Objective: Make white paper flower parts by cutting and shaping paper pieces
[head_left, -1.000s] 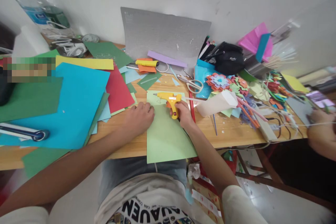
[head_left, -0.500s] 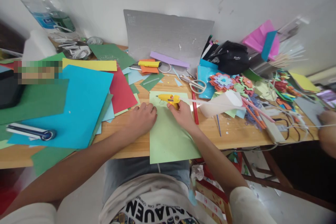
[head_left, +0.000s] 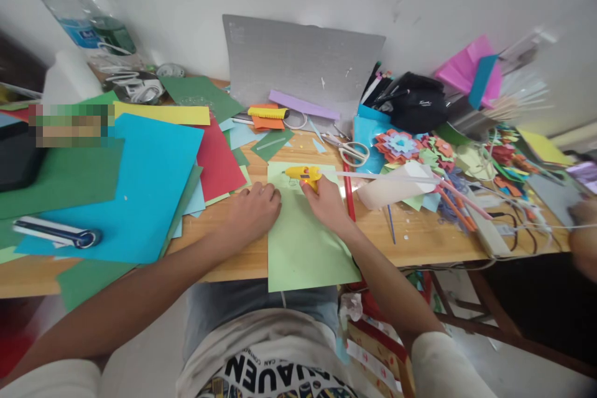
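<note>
My right hand is closed round the grip of a small yellow hot glue gun. Its nozzle points left over the upper part of a light green sheet of paper, and a translucent glue stick sticks out of its back. Along the sheet's left edge lies my left hand, fingers curled together and knuckles up. Its fingertips are hidden, so I cannot tell whether they hold anything. The sheet's lower edge hangs over the front of the wooden table.
Left are blue paper, red paper and a stapler-like tool. Behind are scissors and a yellow cutter. On the right, a white roll, paper flowers and a power strip stand near another person's blurred hand.
The whole view has shifted slightly. Both my hands and the glue gun stay in nearly the same place over the green sheet.
</note>
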`<state>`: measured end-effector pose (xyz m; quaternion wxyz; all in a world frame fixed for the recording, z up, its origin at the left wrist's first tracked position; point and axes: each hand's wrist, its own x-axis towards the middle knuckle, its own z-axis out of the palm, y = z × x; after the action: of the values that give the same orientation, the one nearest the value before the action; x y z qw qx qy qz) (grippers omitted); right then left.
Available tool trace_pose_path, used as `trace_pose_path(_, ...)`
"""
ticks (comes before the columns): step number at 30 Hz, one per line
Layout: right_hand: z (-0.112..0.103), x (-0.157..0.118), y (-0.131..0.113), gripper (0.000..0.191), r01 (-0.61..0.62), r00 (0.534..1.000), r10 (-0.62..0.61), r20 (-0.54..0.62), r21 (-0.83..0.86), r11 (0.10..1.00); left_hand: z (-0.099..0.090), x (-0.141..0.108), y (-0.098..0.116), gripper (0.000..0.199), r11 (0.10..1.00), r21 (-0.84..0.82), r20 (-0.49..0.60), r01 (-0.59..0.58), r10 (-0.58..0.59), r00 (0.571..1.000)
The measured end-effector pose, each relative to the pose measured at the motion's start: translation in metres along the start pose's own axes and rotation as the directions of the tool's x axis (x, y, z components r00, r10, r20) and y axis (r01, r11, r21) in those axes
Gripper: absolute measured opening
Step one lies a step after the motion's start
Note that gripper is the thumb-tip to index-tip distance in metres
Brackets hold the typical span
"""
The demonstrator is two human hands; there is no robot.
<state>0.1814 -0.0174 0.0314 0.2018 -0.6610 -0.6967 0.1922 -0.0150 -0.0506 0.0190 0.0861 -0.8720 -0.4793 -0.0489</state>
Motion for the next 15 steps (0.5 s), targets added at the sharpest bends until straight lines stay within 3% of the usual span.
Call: trace_pose_path(15,-0.002,0.0011,-0.0021,0.028,0.028,0.999,-0.027,0.021,-0.013,1.0,-0.0034,0.0001,0.0003,0.027,0.998,-0.052,0.025,0.018,-0.016,1.0)
